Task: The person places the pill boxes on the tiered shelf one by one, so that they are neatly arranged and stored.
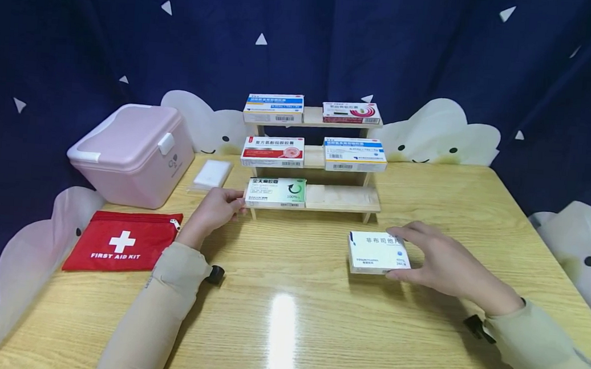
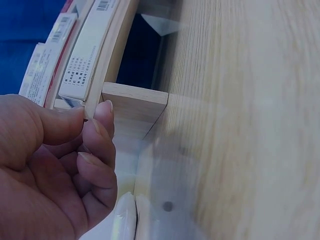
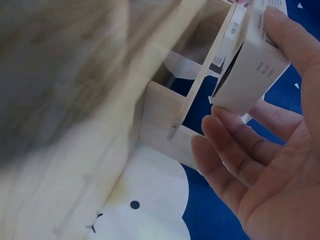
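A three-tier wooden display shelf (image 1: 343, 198) stands at the middle back of the table. My left hand (image 1: 218, 209) pinches the left end of its lowest board, beside a green-and-white medicine box (image 1: 275, 192). In the left wrist view the thumb is on top of the board (image 2: 111, 60), close to the box's corner, with the fingers curled below. My right hand (image 1: 441, 262) holds a white medicine box (image 1: 377, 254) by its right end, in front of the shelf's right side. The right wrist view shows this white box (image 3: 250, 75) between thumb and fingers.
Blue-and-white boxes (image 1: 274, 108) (image 1: 355, 154), a red-and-white box (image 1: 273, 151) and a maroon-and-white box (image 1: 352, 113) occupy the upper tiers. To the left are a pink lidded case (image 1: 132, 161), a red first aid pouch (image 1: 121, 244) and a white packet (image 1: 212, 174).
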The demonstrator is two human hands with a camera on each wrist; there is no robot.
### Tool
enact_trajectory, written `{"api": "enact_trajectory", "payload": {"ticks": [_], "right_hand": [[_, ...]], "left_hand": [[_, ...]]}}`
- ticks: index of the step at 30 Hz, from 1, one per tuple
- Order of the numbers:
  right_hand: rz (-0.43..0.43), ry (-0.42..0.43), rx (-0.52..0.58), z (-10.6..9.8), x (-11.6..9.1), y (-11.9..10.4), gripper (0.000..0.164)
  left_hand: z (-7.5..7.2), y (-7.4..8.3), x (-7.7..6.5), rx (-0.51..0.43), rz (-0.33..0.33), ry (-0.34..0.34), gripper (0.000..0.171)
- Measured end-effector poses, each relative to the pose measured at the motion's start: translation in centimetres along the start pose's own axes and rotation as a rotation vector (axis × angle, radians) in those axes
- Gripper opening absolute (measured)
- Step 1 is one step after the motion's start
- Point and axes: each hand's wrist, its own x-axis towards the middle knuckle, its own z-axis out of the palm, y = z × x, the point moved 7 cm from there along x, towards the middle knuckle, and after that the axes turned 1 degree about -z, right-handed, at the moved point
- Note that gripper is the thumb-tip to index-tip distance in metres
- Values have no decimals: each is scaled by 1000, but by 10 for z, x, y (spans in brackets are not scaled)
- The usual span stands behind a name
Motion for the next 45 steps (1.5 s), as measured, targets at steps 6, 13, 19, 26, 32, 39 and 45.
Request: {"api": "enact_trajectory", "payload": {"ticks": [6,13,19,26,32,39,45], "right_hand": [[21,-1,22,0,21,3,79],[24,27,50,-1,46,10,79],[101,12,70,4,69,24,80],[171,-36,104,13,84,39,82],[286,-83,149,21,91,49,92],[340,-71,146,25,97,52,94],[374,-51,163,30,102,52,95]], "left_hand": [[0,0,1,-2,11,4,33],[1,0,2,-5,7,1,33],[1,0,2,-16,7,4,33],[2,0,3,-13,24,-2,34],[3,1,5,-41,58,7,31],[0,-1,4,-31,40,18,31],[0,-2,3,-36,18,17,32]]}}
